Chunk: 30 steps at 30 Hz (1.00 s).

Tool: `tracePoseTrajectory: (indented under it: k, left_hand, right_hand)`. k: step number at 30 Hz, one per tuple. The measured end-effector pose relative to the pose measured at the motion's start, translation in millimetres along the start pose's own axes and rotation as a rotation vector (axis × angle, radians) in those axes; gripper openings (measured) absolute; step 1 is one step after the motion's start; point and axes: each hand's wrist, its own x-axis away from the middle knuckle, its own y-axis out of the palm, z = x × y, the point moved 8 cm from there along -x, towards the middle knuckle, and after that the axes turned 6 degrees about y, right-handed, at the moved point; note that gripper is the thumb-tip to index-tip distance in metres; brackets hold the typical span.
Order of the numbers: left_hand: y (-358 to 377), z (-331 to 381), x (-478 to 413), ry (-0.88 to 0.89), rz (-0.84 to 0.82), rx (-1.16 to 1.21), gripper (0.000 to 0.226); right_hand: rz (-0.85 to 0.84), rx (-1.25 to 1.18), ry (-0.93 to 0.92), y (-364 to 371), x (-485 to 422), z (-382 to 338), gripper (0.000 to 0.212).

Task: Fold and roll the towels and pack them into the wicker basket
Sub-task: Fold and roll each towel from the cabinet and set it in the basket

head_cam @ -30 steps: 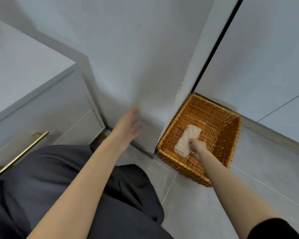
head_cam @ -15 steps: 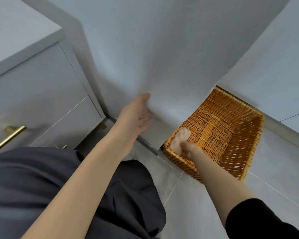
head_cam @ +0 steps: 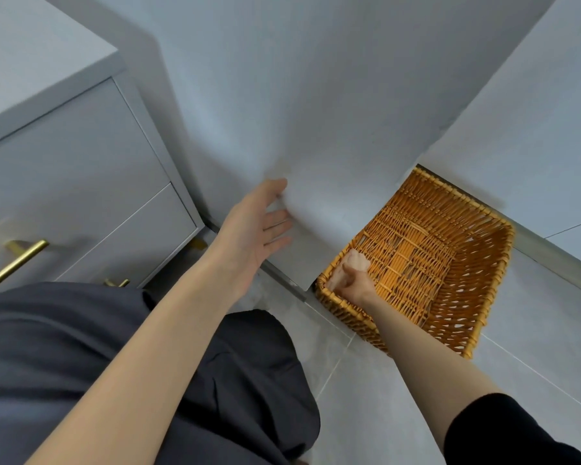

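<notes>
An orange wicker basket (head_cam: pixel 477 263) stands on the tiled floor against the wall, right of a white panel. My right hand (head_cam: pixel 358 285) reaches into its near left corner and grips a rolled cream towel (head_cam: pixel 353 265), which lies against the basket's left wall; my hand hides part of the roll. The rest of the basket floor shows bare weave. My left hand (head_cam: pixel 255 229) is open with fingers spread, its fingertips resting against the edge of the white panel (head_cam: pixel 316 209).
A grey drawer cabinet (head_cam: pixel 81 182) with brass handles (head_cam: pixel 12 263) stands at the left. My dark trousers (head_cam: pixel 114 364) fill the lower left. Grey floor tiles (head_cam: pixel 366 397) lie in front of the basket, with a white wall (head_cam: pixel 534 129) behind it.
My right hand carried the rolled towel from the middle of the basket into its near left corner. My view swung closer and to the right; my left hand stayed on the panel.
</notes>
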Motion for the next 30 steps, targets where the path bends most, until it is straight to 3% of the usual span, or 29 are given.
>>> tracePoseTrajectory:
  k: [6, 11, 14, 19, 30]
  left_hand:
    - [2, 1, 7, -0.014, -0.023, 0.014, 0.061]
    - [2, 3, 19, -0.010, -0.036, 0.006, 0.055]
    - [-3, 9, 31, 0.060, -0.037, -0.072, 0.048]
    - [-12, 24, 56, 0.154, -0.019, -0.090, 0.043]
    - [-66, 144, 142, 0.522, 0.124, -0.217, 0.033]
  right_hand:
    - [-0.020, 0.149, 0.044, -20, 19, -17, 0.039]
    - [0.087, -0.007, -0.157, -54, 74, -51, 0.026]
    - [-0.074, -0.094, -0.226, -58, 122, -68, 0.025]
    - [-0.256, 0.008, -0.381, -57, 210, -99, 0.024]
    - [-0.092, -0.033, -0.800, -91, 358, -243, 0.022]
